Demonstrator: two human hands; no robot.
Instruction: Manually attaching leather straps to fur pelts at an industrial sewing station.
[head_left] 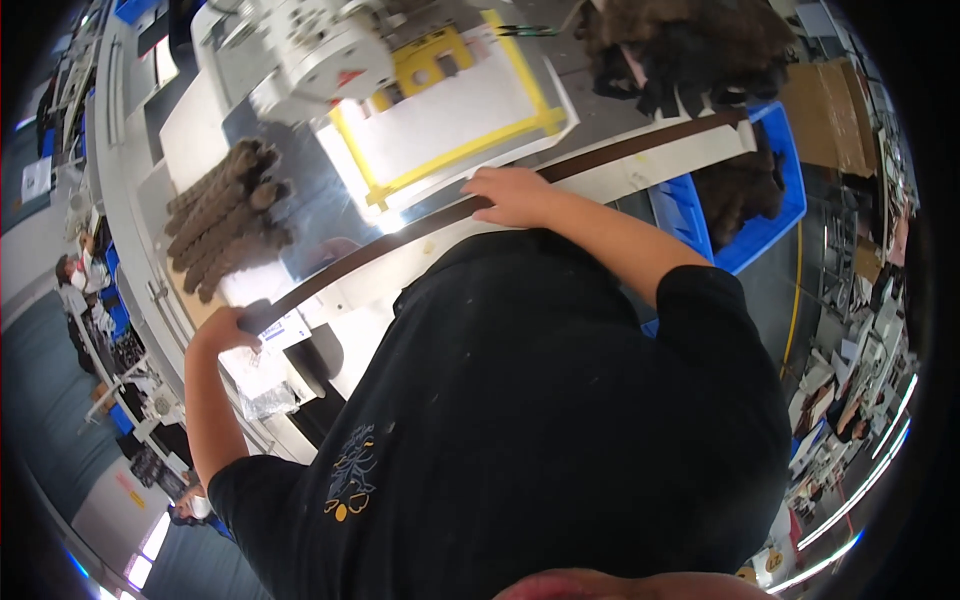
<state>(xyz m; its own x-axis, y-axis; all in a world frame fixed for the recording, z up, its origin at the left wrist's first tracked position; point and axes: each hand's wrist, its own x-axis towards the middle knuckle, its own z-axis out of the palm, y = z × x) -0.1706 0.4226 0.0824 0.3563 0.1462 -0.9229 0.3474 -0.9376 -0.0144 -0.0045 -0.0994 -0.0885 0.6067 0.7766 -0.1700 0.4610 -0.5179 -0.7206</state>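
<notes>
A long dark brown strip (520,185) lies along the near edge of the worktable (330,215), running from its left end to its right end. The left hand (225,328) is closed over the strip's left end; the right hand (515,195) rests flat on its middle, fingers spread. The tabletop is shiny metal with a white border. Brown fabric pieces (225,215) are stacked at its left edge. Further back sits a white panel framed in yellow (460,110) beneath a white machine head (305,50). Off the right end, a blue bin (765,200) holds dark brown pieces (735,190). More dark fabric (680,45) is heaped at the far right corner. The room beyond is a workshop with other workstations.
</notes>
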